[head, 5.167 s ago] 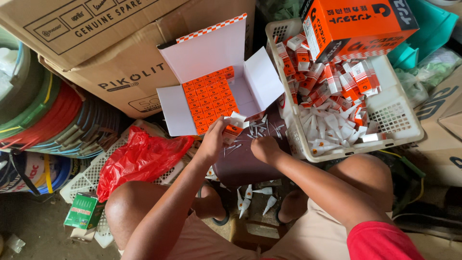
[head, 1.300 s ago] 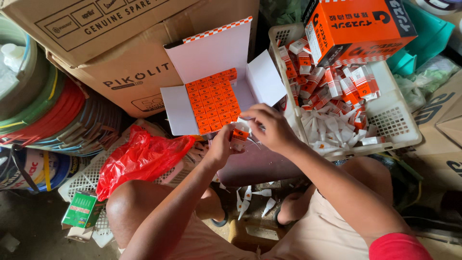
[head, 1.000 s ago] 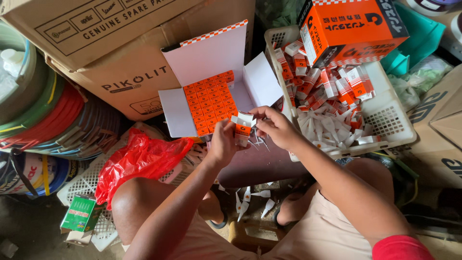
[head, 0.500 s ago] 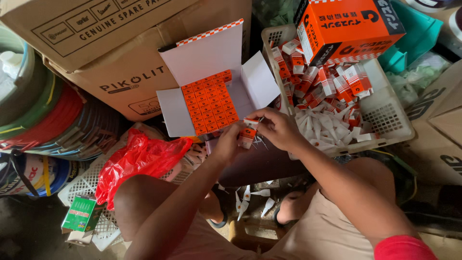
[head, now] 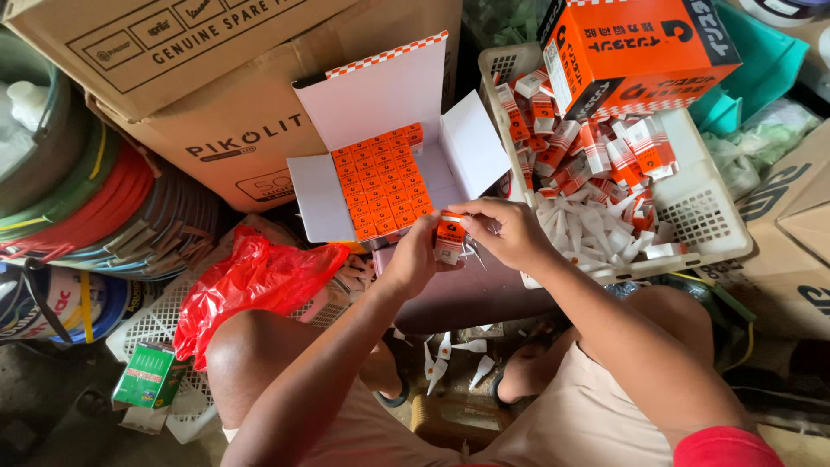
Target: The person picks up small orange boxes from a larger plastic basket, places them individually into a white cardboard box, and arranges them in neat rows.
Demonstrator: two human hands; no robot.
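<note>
Both hands meet on one small orange-and-white carton (head: pixel 450 236), held upright just below the open white box. My left hand (head: pixel 413 257) grips its lower part and my right hand (head: pixel 506 229) pinches its top. The open white box (head: pixel 450 151) has its flaps spread and holds rows of small orange cartons (head: pixel 380 180) packed tight. To the right, a white plastic basket (head: pixel 705 216) is heaped with loose orange-and-white cartons (head: pixel 596 156) and small white tubes (head: pixel 588 225).
A large orange carton (head: pixel 640 47) lies on the basket's far side. Brown cardboard boxes (head: pixel 216 78) stack behind. A red plastic bag (head: pixel 251 281) rests on a white basket (head: pixel 147 329) at my left knee. Stacked coloured basins (head: pixel 78 199) sit left. White tubes (head: pixel 450 359) lie on the floor.
The hands have kept working on the small carton, turning it upright and shifting it slightly right, close under the open box.
</note>
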